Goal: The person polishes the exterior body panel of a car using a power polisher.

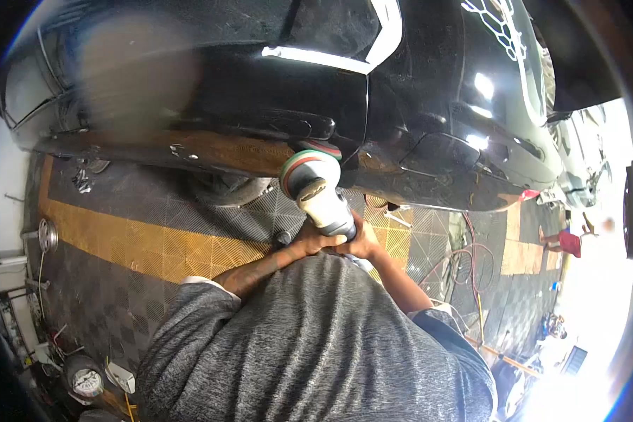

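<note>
Both my hands are wrapped around a car polisher [322, 197] with a pale body, a dark rear end and a round pad edged in green and red. My left hand [315, 240] grips it from the left side, and my right hand [362, 239] from the right. The pad meets or nearly meets the lower side of a glossy black car [225, 91]; contact is hard to tell from this angle. The pad's colours reflect in the paint just above it. Part of the handle is hidden by my fingers.
A car wheel [235, 188] sits under the body, left of the polisher. Yellow and dark grid tiles [162, 243] cover the floor. A reddish hose [475, 257] lies coiled at right. A person in red shorts [568, 243] is at far right. A bucket [84, 380] stands lower left.
</note>
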Demonstrator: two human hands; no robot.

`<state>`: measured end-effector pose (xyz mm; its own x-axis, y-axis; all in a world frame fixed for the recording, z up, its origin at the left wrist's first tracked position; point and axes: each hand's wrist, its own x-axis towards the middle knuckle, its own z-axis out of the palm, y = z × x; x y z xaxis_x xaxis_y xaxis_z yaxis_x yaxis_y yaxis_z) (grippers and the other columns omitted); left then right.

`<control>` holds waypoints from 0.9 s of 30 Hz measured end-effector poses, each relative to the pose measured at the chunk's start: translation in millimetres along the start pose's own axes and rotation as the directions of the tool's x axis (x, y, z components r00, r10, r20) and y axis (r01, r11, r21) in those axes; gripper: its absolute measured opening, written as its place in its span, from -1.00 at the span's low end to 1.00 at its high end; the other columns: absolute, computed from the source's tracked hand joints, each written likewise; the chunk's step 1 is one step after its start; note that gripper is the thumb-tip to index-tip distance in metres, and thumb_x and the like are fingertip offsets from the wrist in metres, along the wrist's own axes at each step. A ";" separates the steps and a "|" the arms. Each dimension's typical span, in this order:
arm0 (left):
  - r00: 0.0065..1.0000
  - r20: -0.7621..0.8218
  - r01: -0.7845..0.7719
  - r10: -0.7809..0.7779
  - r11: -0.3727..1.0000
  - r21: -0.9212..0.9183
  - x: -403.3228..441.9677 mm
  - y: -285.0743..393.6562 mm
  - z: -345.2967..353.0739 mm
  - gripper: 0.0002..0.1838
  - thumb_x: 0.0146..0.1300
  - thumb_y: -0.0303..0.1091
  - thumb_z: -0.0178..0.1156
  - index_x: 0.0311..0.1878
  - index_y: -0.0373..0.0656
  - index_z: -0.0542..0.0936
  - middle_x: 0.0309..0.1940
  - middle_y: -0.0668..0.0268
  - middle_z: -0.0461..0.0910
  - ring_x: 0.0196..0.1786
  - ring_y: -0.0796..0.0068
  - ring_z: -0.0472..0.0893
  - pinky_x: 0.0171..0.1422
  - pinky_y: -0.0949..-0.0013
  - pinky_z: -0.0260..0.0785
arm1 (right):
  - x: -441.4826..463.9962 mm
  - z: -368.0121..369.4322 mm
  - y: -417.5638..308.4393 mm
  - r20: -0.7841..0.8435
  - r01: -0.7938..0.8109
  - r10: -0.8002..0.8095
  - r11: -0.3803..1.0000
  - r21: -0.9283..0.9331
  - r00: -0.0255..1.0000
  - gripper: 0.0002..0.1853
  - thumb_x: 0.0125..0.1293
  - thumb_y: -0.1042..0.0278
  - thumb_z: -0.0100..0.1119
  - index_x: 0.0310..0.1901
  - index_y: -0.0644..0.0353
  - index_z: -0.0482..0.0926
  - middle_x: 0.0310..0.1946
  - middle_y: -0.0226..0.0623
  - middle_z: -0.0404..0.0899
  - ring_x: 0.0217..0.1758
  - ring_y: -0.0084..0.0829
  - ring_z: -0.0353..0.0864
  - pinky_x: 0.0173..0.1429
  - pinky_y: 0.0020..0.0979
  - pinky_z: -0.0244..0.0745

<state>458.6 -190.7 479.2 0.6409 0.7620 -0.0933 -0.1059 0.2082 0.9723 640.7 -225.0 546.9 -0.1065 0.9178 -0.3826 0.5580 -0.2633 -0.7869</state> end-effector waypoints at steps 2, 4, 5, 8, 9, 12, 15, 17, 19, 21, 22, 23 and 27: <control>0.999 0.052 0.018 -0.017 1.000 -0.007 0.6 6.0 1.1 0.13 -0.02 -0.08 0.60 0.52 -0.18 0.11 0.41 0.16 0.30 0.49 0.21 0.28 0.58 0.14 0.19 | -6.0 8.5 12.4 -0.074 -0.009 0.010 1.000 0.015 0.997 0.06 -0.38 0.07 0.58 0.28 0.37 0.43 0.06 0.08 0.67 0.19 -0.03 0.66 0.31 -0.17 0.53; 0.995 0.092 0.025 -0.025 1.000 0.001 4.2 24.5 -2.9 0.16 -0.06 -0.11 0.63 0.52 -0.17 0.10 0.39 0.20 0.31 0.48 0.24 0.30 0.56 0.17 0.23 | -7.7 11.1 11.9 -0.146 0.004 0.000 1.000 0.029 0.989 0.07 -0.38 0.07 0.59 0.29 0.37 0.42 0.06 0.08 0.67 0.19 -0.04 0.66 0.32 -0.18 0.53; 0.995 0.093 0.024 -0.024 1.000 0.001 7.0 31.6 -4.3 0.16 -0.06 -0.11 0.63 0.52 -0.17 0.10 0.39 0.20 0.31 0.48 0.24 0.30 0.56 0.17 0.23 | -7.7 10.2 10.3 -0.163 0.004 0.005 0.998 0.055 0.987 0.09 -0.38 0.08 0.59 0.32 0.36 0.40 0.07 0.07 0.66 0.20 -0.06 0.66 0.32 -0.19 0.53; 0.997 0.078 -0.003 -0.003 0.997 0.079 9.3 15.0 -1.5 0.16 -0.10 -0.15 0.65 0.51 -0.15 0.12 0.38 0.17 0.31 0.47 0.22 0.31 0.57 0.17 0.22 | -5.1 1.1 16.2 -0.102 0.002 0.005 0.998 0.069 0.995 0.13 -0.37 0.13 0.60 0.37 0.34 0.36 0.08 0.04 0.67 0.20 -0.10 0.66 0.32 -0.20 0.54; 0.989 0.018 0.148 -0.147 0.987 -0.061 0.3 23.3 0.6 0.14 -0.07 -0.17 0.63 0.52 -0.13 0.11 0.38 0.15 0.30 0.47 0.21 0.30 0.57 0.17 0.20 | 0.2 1.0 20.2 -0.030 0.017 -0.014 0.997 0.076 0.999 0.10 -0.37 0.16 0.61 0.36 0.30 0.38 0.05 0.00 0.68 0.17 -0.11 0.67 0.31 -0.20 0.54; 0.995 -0.082 0.051 -0.060 0.993 -0.105 -12.2 -3.0 0.9 0.07 0.03 -0.26 0.54 0.54 -0.12 0.09 0.36 0.16 0.32 0.44 0.24 0.34 0.54 0.14 0.23 | 4.5 7.4 11.4 0.099 -0.046 0.038 0.995 0.084 0.994 0.06 -0.37 0.18 0.62 0.35 0.19 0.44 0.02 -0.04 0.70 0.12 -0.13 0.69 0.30 -0.18 0.54; 0.992 -0.108 0.058 -0.065 0.996 -0.069 -12.8 0.5 5.8 0.05 0.03 -0.27 0.54 0.53 -0.12 0.11 0.35 0.16 0.33 0.42 0.24 0.36 0.52 0.13 0.25 | 5.5 8.0 24.0 0.058 0.004 -0.011 0.994 0.110 0.998 -0.03 -0.35 0.20 0.61 0.28 0.15 0.48 0.01 -0.10 0.70 0.12 -0.12 0.69 0.26 -0.17 0.55; 0.985 -0.106 0.110 -0.138 0.966 -0.235 -7.3 26.3 18.7 0.06 0.01 -0.25 0.56 0.52 -0.13 0.12 0.37 0.16 0.33 0.41 0.24 0.37 0.51 0.11 0.26 | 1.8 -1.6 27.4 0.018 0.040 -0.042 0.995 0.096 0.999 -0.04 -0.35 0.19 0.61 0.26 0.15 0.48 0.00 -0.10 0.71 0.12 -0.12 0.69 0.25 -0.17 0.55; 0.994 -0.105 0.016 -0.032 0.989 -0.144 1.0 12.9 21.7 0.04 0.00 -0.30 0.57 0.50 -0.14 0.15 0.35 0.19 0.35 0.40 0.26 0.39 0.50 0.14 0.28 | 4.6 -12.1 27.3 -0.022 0.087 -0.085 0.994 0.070 0.996 -0.06 -0.34 0.19 0.60 0.25 0.15 0.49 -0.01 -0.10 0.71 0.12 -0.13 0.69 0.25 -0.17 0.55; 0.989 -0.118 -0.088 0.084 0.995 -0.036 8.7 -10.8 23.0 -0.02 0.00 -0.39 0.57 0.46 -0.16 0.20 0.31 0.23 0.40 0.37 0.30 0.44 0.49 0.20 0.33 | 8.4 -19.1 30.4 -0.039 0.187 -0.184 0.977 0.099 0.982 -0.06 -0.34 0.17 0.60 0.25 0.15 0.48 -0.04 -0.08 0.71 0.09 -0.10 0.70 0.21 -0.17 0.56; 0.986 -0.164 -0.033 0.015 0.994 -0.106 8.8 -26.0 24.5 -0.02 0.00 -0.34 0.58 0.46 -0.16 0.22 0.30 0.22 0.42 0.37 0.30 0.45 0.48 0.19 0.33 | 14.3 -21.2 38.3 0.025 0.154 -0.154 0.988 0.002 0.988 -0.10 -0.33 0.20 0.59 0.22 0.16 0.49 -0.06 -0.06 0.72 0.05 -0.08 0.71 0.17 -0.16 0.58; 0.978 -0.202 0.022 -0.059 0.983 -0.180 5.1 -40.7 27.3 -0.02 0.00 -0.30 0.59 0.45 -0.16 0.23 0.28 0.21 0.44 0.37 0.29 0.45 0.48 0.19 0.33 | 17.8 -17.0 45.5 0.070 0.184 -0.194 0.973 0.137 0.978 -0.13 -0.31 0.21 0.59 0.19 0.19 0.51 -0.07 -0.04 0.72 0.03 -0.08 0.72 0.14 -0.16 0.59; 0.970 -0.218 0.107 -0.106 0.994 -0.008 0.0 -9.6 28.5 0.00 -0.07 -0.25 0.61 0.44 -0.19 0.27 0.28 0.18 0.47 0.36 0.27 0.47 0.48 0.18 0.32 | 10.3 -17.4 40.0 0.066 0.152 -0.159 0.983 0.104 0.985 -0.11 -0.31 0.21 0.59 0.21 0.22 0.51 -0.04 -0.05 0.72 0.07 -0.13 0.72 0.19 -0.19 0.58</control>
<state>481.3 -210.2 476.0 0.4673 0.8509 -0.2400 -0.0428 0.2929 0.9552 676.3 -220.9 519.9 -0.2485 0.9262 -0.2836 0.4466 -0.1502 -0.8820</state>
